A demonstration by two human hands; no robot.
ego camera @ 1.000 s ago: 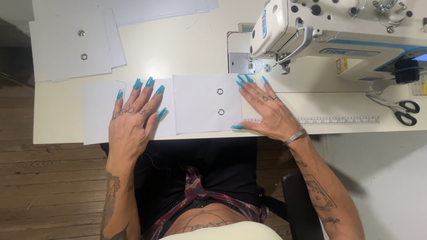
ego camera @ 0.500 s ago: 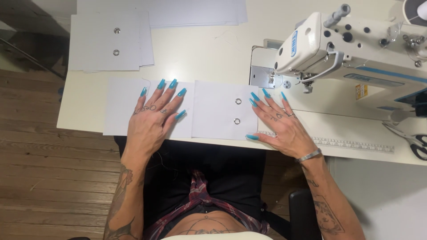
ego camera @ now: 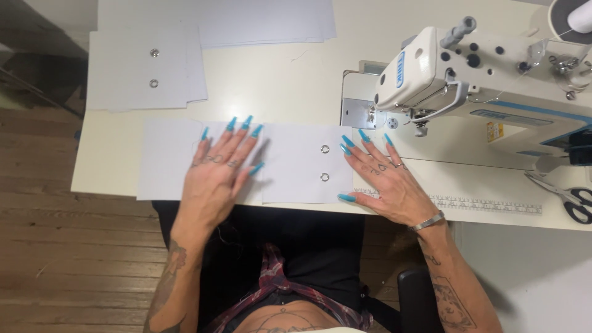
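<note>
Head view, looking down at a cream-coloured sewing surface [ego camera: 296, 80]. Your left hand [ego camera: 216, 179] lies flat and fully open, palm down, fingers spread, on a white rectangular fabric panel [ego camera: 166, 160] at the near edge of the surface. It grips nothing; it only presses. Your right hand [ego camera: 385, 182] is also flat and open, palm down. Its fingertips touch the right edge of a second white rectangular fabric panel with two silver metal eyelets [ego camera: 302, 163]. The rest of that hand rests on the bare surface, just above a clear ruler strip [ego camera: 487, 202] set along the near edge.

The two panels overlap between your hands, and the eyelets sit near the right edge, one above the other. To the right and farther away stands a white industrial sewing machine with blue trim [ego camera: 481, 68], its needle area just beyond your right fingertips. At the far left lies a stack of white fabric pieces, the top one with two eyelets [ego camera: 145, 71]. More white sheets [ego camera: 259, 21] lie at the far edge. Black-handled scissors [ego camera: 570, 198] rest at the far right.

To smooth the panels well, keep both palms flat with even pressure, and stroke outward from the overlap. Keep the near edges parallel with the edge of the surface so that nothing skews. Long nails can snag, so press with the finger pads.
</note>
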